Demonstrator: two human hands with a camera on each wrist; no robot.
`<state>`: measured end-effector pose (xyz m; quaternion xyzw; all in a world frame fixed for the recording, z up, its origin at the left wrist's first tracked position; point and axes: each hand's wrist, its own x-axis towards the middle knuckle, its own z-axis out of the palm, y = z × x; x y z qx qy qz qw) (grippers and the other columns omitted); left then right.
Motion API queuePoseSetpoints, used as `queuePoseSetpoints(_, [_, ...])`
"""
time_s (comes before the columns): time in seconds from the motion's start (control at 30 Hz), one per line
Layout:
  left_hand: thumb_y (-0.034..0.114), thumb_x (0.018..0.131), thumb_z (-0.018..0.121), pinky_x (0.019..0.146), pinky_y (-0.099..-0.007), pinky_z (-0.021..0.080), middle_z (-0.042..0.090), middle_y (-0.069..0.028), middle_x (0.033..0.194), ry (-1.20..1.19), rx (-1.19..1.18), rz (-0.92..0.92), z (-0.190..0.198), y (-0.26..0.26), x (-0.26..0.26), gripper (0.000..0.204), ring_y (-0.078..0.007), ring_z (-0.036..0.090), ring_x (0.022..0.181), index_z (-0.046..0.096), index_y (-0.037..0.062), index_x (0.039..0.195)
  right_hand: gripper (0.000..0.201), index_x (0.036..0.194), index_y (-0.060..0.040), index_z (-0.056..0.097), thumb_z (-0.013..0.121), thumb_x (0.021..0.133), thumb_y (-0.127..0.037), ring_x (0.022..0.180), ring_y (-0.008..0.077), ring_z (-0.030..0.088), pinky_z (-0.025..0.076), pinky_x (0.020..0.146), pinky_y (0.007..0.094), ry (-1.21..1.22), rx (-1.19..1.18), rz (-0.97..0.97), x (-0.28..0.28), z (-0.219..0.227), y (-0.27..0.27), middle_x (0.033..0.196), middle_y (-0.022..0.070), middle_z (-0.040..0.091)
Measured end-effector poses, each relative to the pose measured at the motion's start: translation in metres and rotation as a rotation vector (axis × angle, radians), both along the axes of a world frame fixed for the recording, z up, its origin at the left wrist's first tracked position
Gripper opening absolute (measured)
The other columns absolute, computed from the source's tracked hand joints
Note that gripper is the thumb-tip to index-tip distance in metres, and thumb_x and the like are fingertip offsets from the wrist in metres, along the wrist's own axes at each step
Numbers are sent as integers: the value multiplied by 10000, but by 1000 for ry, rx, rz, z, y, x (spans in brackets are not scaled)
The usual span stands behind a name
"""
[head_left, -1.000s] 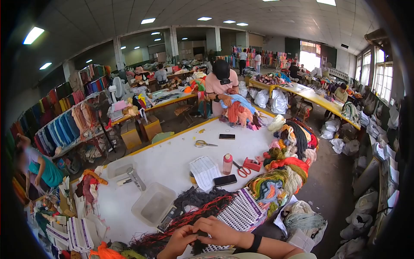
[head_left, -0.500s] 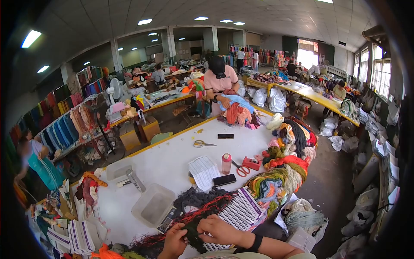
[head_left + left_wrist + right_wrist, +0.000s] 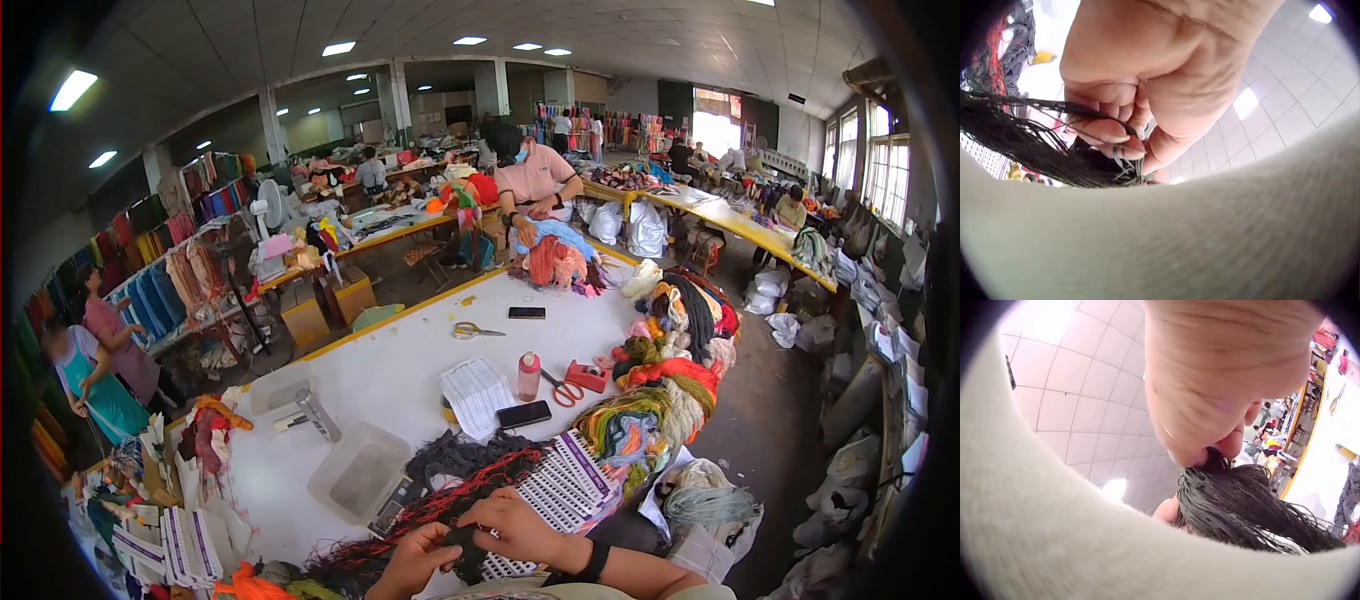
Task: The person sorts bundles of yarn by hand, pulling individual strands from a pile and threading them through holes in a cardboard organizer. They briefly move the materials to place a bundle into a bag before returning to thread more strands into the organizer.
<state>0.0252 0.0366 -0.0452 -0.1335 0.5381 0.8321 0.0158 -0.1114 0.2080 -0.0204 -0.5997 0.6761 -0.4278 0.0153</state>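
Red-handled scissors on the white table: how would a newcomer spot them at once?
On the white, yellow-edged table, find the multicoloured yarn heap along the right side. To its left, the red-handled scissors lie between a pink bottle and a chunky red object. Their red handles set them apart from the yellowish-handled scissors farther up the table.

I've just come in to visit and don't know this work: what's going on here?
At the near edge of the table, someone holds a bundle of dark yarn, pinched in the left hand and the right hand. Red and black strands lie just beyond. Across the table, a person in pink has a hand on a multicoloured heap. Between them lie two pairs of scissors and two phones.
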Motion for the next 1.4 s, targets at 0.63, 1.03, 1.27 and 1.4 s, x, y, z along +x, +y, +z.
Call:
queuePoseSetpoints(0.63, [33,903,564,840,-306,441,606,-74,935,194,250,145,-20,2,-7,128,-157,576,877,530,26,1026,271,1052,-105,567,647,794,-101,863,238,588,354,853,381,-38,19,2,0,-1,-3,960,59,599])
queuePoseSetpoints(1.03, [52,905,572,814,-287,429,573,-32,831,197,116,233,-10,4,-7,97,-121,547,810,567,6,990,289,1116,-34,523,588,835,-27,863,253,577,449,765,313,-801,-32,-170,1,-26,-9,976,126,595])
queuePoseSetpoints(1.27, [50,914,587,797,-264,476,647,-66,969,179,-115,169,-7,2,-5,177,-128,608,865,604,-7,1080,333,1132,-76,566,660,813,-85,974,259,539,398,866,397,-7,93,-42,0,0,-5,991,60,610])
queuePoseSetpoints(1.4, [-9,870,637,771,-238,474,638,-67,994,186,-180,85,-5,4,-8,261,-110,609,880,516,28,1097,285,1088,-75,589,659,812,-94,958,259,550,407,846,385,-126,46,-99,-3,-17,-7,989,49,616])
